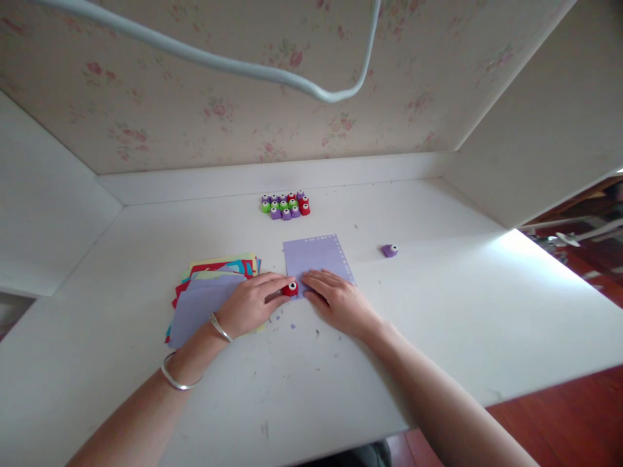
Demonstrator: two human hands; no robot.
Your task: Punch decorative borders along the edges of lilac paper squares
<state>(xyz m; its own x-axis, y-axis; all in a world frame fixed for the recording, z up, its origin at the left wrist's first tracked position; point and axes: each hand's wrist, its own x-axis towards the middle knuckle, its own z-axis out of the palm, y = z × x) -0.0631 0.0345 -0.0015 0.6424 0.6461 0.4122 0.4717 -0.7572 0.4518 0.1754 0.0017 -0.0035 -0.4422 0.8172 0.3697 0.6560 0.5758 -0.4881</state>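
A purple sheet of paper (314, 256) lies on the white desk, with a row of small punched holes along its far and right edges. At its near left corner sits a small red craft punch (291, 290) with a white and black button on top. My left hand (253, 298) grips this punch between thumb and fingers. My right hand (338, 301) rests flat on the sheet's near part, fingers stretched out and close together, covering some of it.
A stack of coloured papers (202, 305) lies left, partly under my left forearm. Several purple, green and red punches (286, 206) stand grouped near the back wall. One purple punch (389, 250) lies on its side at right. Paper scraps (293, 326) dot the desk. A white cable (219, 61) hangs above.
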